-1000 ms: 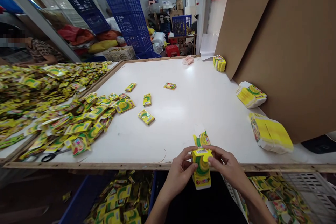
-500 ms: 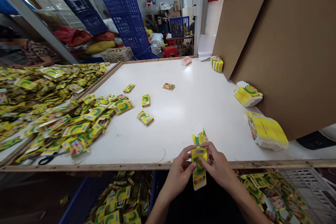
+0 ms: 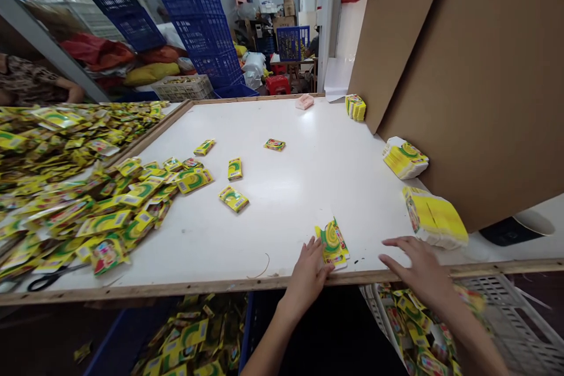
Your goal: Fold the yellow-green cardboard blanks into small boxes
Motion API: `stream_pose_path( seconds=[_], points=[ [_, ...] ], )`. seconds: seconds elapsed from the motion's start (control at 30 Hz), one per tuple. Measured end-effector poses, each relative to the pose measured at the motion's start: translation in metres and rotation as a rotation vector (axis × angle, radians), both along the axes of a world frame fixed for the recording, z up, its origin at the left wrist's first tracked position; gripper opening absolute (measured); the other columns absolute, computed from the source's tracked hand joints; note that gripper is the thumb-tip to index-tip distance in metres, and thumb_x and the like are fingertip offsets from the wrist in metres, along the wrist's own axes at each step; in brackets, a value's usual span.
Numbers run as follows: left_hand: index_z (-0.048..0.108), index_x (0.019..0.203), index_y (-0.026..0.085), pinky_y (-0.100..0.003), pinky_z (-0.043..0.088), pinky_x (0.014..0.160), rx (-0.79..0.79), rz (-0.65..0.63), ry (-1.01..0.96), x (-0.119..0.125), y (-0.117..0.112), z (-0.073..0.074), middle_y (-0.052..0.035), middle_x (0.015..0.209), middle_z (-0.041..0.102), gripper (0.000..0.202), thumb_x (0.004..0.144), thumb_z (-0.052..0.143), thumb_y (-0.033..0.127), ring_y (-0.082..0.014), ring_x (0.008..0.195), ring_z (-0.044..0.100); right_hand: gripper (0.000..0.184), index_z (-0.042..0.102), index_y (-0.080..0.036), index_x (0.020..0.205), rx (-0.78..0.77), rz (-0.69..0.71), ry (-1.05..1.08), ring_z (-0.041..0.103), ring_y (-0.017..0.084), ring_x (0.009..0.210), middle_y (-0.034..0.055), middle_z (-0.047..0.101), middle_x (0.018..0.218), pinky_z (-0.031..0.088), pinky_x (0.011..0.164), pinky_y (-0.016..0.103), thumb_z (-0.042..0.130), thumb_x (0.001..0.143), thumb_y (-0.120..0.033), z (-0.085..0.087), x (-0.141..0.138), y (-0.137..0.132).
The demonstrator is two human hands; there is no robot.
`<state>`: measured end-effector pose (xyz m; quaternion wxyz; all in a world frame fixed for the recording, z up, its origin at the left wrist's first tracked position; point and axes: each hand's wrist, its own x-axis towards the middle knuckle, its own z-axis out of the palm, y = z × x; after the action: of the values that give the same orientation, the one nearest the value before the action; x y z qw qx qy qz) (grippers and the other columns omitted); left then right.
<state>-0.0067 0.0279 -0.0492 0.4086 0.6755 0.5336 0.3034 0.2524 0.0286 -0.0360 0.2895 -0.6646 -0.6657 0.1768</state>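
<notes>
My left hand (image 3: 307,273) rests at the table's near edge, fingers stretched out, its fingertips against the left side of a yellow-green flat carton (image 3: 333,241). That carton lies on the white tabletop, perhaps with another beneath it; I cannot tell. To the right, my right hand (image 3: 416,270) hovers above the wooden edge with thumb and fingers apart, holding nothing. Beyond it stands a stack of flat yellow cartons (image 3: 436,217). Below the right forearm, a white crate (image 3: 374,305) holds several yellow packets, and one blurred yellow piece (image 3: 476,299) shows near its upper right.
A heap of filled yellow packets (image 3: 132,200) spreads over the left side, with black scissors (image 3: 48,281) at its front. Several loose packets (image 3: 234,199) lie mid-table. Cardboard sheets (image 3: 476,94) lean at the right. A blue crate (image 3: 248,329) of packets is below. Someone's patterned sleeve (image 3: 30,79) shows far left.
The carton with a barcode has left my hands. My right hand has moved right, away from the left, and opened. The left hand has lowered onto the flat carton. The view has shifted slightly.
</notes>
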Motion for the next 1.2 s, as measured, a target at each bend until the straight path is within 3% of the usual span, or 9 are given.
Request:
stream_pose_path(
  seconds=[0.07, 0.17, 0.3, 0.4, 0.53, 0.67, 0.8, 0.93, 1.2],
  points=[
    [0.058, 0.126, 0.018, -0.053, 0.015, 0.116, 0.012, -0.058, 0.127, 0.000, 0.005, -0.009, -0.0140, 0.145, 0.044, 0.044, 0.083, 0.058, 0.026, -0.0299, 0.140, 0.029, 0.031, 0.068, -0.021, 0.098, -0.059, -0.022, -0.004, 0.058, 0.030, 0.091, 0.0110, 0.067, 0.095, 0.043, 0.082, 0.041, 0.061, 0.079, -0.044, -0.020, -0.028, 0.018],
    [0.055, 0.128, 0.016, -0.052, 0.018, 0.116, 0.041, -0.108, 0.286, 0.002, 0.004, -0.014, -0.0151, 0.147, 0.040, 0.043, 0.088, 0.051, 0.029, -0.0275, 0.140, 0.031, 0.027, 0.065, -0.015, 0.093, -0.145, -0.090, -0.039, 0.059, 0.030, 0.091, 0.0130, 0.066, 0.094, 0.044, 0.081, 0.039, 0.066, 0.073, -0.033, -0.046, -0.078, 0.039],
    [0.054, 0.129, 0.012, -0.049, 0.019, 0.116, 0.048, -0.131, 0.353, 0.003, 0.002, -0.015, -0.0175, 0.147, 0.039, 0.044, 0.090, 0.048, 0.031, -0.0255, 0.140, 0.031, 0.018, 0.060, -0.018, 0.086, -0.142, -0.148, 0.156, 0.061, 0.027, 0.087, 0.0098, 0.067, 0.089, 0.046, 0.079, 0.036, 0.064, 0.069, -0.023, -0.058, -0.104, 0.047],
    [0.058, 0.124, 0.016, -0.049, 0.022, 0.116, 0.041, -0.021, 0.144, 0.001, 0.003, -0.016, -0.0160, 0.142, 0.048, 0.040, 0.086, 0.054, 0.030, -0.0264, 0.136, 0.039, 0.017, 0.058, -0.019, 0.084, -0.137, -0.145, 0.529, 0.063, 0.023, 0.076, 0.0067, 0.068, 0.082, 0.048, 0.071, 0.034, 0.063, 0.073, -0.032, -0.051, -0.098, 0.042],
    [0.060, 0.117, 0.018, -0.044, 0.043, 0.102, -0.048, 0.301, -0.450, -0.001, 0.005, -0.009, -0.0129, 0.119, 0.065, 0.036, 0.084, 0.060, 0.034, -0.0261, 0.114, 0.059, 0.038, 0.059, -0.020, 0.089, -0.151, -0.123, 1.023, 0.065, 0.022, 0.071, 0.0056, 0.070, 0.078, 0.051, 0.065, 0.033, 0.073, 0.068, -0.048, -0.034, -0.097, 0.025],
    [0.066, 0.109, 0.015, -0.041, 0.048, 0.094, -0.191, 0.167, -0.813, -0.001, -0.001, 0.004, -0.0132, 0.112, 0.069, 0.037, 0.080, 0.067, 0.038, -0.0278, 0.106, 0.062, 0.045, 0.060, -0.019, 0.090, -0.310, -0.086, 1.330, 0.066, 0.020, 0.067, 0.0036, 0.072, 0.075, 0.052, 0.066, 0.032, 0.082, 0.061, -0.046, -0.021, -0.110, 0.001],
    [0.066, 0.113, 0.016, -0.040, 0.046, 0.096, -0.214, 0.087, -0.913, -0.001, -0.010, 0.009, -0.0130, 0.116, 0.067, 0.044, 0.078, 0.069, 0.042, -0.0298, 0.111, 0.059, 0.040, 0.064, -0.019, 0.089, -0.379, -0.069, 1.406, 0.067, 0.019, 0.073, 0.0038, 0.073, 0.080, 0.052, 0.071, 0.031, 0.083, 0.063, -0.043, -0.013, -0.115, -0.016],
    [0.064, 0.119, 0.018, -0.042, 0.044, 0.098, -0.241, 0.071, -0.945, -0.002, -0.016, 0.011, -0.0127, 0.122, 0.064, 0.045, 0.081, 0.067, 0.041, -0.0301, 0.113, 0.058, 0.036, 0.069, -0.018, 0.088, -0.329, -0.038, 1.310, 0.065, 0.020, 0.083, 0.0057, 0.073, 0.088, 0.052, 0.078, 0.030, 0.081, 0.065, -0.042, -0.005, -0.109, -0.018],
    [0.058, 0.127, 0.022, -0.041, 0.041, 0.101, -0.277, -0.017, -1.003, 0.002, -0.022, 0.021, -0.0120, 0.128, 0.061, 0.059, 0.074, 0.073, 0.044, -0.0301, 0.117, 0.055, 0.031, 0.072, -0.019, 0.084, -0.359, 0.038, 1.263, 0.064, 0.019, 0.077, 0.0046, 0.072, 0.081, 0.051, 0.075, 0.029, 0.079, 0.067, -0.044, 0.000, -0.107, -0.023]
  ],
)
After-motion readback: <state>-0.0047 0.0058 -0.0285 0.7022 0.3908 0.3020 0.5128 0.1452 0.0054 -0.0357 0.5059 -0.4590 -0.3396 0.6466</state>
